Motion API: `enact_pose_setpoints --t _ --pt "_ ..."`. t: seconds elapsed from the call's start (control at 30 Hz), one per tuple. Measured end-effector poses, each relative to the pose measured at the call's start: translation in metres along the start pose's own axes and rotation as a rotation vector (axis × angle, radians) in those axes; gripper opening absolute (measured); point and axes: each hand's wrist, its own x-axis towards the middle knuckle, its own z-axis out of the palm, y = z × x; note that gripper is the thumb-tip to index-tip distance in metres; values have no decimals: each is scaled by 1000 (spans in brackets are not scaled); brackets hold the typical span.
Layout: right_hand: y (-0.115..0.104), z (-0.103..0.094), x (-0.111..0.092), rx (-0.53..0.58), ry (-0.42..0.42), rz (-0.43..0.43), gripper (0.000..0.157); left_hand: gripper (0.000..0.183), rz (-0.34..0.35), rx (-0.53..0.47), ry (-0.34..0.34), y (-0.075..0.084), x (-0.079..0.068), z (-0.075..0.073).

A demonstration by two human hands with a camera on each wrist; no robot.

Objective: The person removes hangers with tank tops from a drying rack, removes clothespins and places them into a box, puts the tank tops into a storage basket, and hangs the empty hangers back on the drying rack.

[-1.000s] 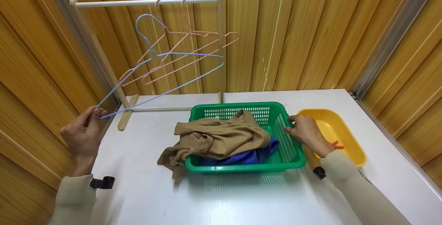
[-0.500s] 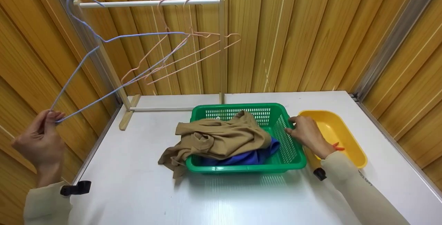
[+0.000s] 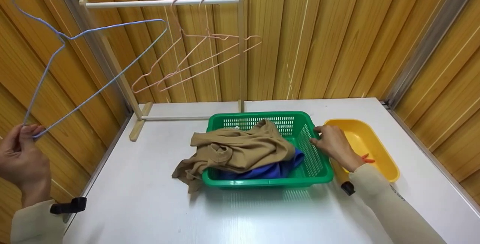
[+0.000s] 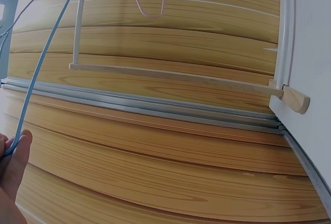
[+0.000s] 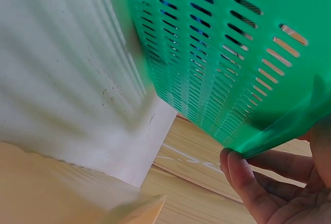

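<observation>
My left hand (image 3: 24,159) pinches a blue wire hanger (image 3: 100,89) by one lower corner, at the far left of the head view. The hanger is held up in the air, its hook high at the upper left. In the left wrist view, fingertips (image 4: 21,149) close round the blue wire. My right hand (image 3: 333,142) grips the right rim of a green plastic basket (image 3: 268,182); the right wrist view has the fingers curled at the rim's edge. A crumpled tan garment (image 3: 243,148) lies in the basket, spilling over its left side. Beneath it a blue cloth (image 3: 275,171) shows partly.
A rack (image 3: 161,2) with a white bar stands at the back left, and two pink hangers (image 3: 187,68) hang from it. Right of the basket sits a yellow tray (image 3: 362,139) with small red items (image 3: 366,158) inside. Wood-panelled walls enclose the white table (image 3: 150,199).
My left hand has carried the blue hanger leftward and slightly downward, away from in front of the pink hangers. The right hand and basket have stayed in place.
</observation>
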Motion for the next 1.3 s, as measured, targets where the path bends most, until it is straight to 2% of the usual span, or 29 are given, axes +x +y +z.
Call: enact_pose_setpoints --t 0.13,0.27,0.37,0.5,0.7,0.87,1.0,1.3 --pt "-1 0 0 2 -5 4 47 29 14 13 8 -6 5 5" --pt "0 0 -1 -4 8 0 45 28 64 2 32 -8 12 16" --pt "0 0 0 -13 29 -13 45 28 110 20 50 -4 15 27" --pt "1 1 0 -1 27 -3 45 28 138 52 54 4 16 44" --pt "1 1 0 6 5 8 46 28 151 45 32 0 21 70" --pt "0 0 0 -13 5 12 47 23 155 34 -19 -4 23 89" --pt "-1 0 0 -17 7 4 47 23 168 32 -58 -3 21 101" --pt "-1 2 -1 -31 46 -30 45 25 192 72 -91 3 16 122"
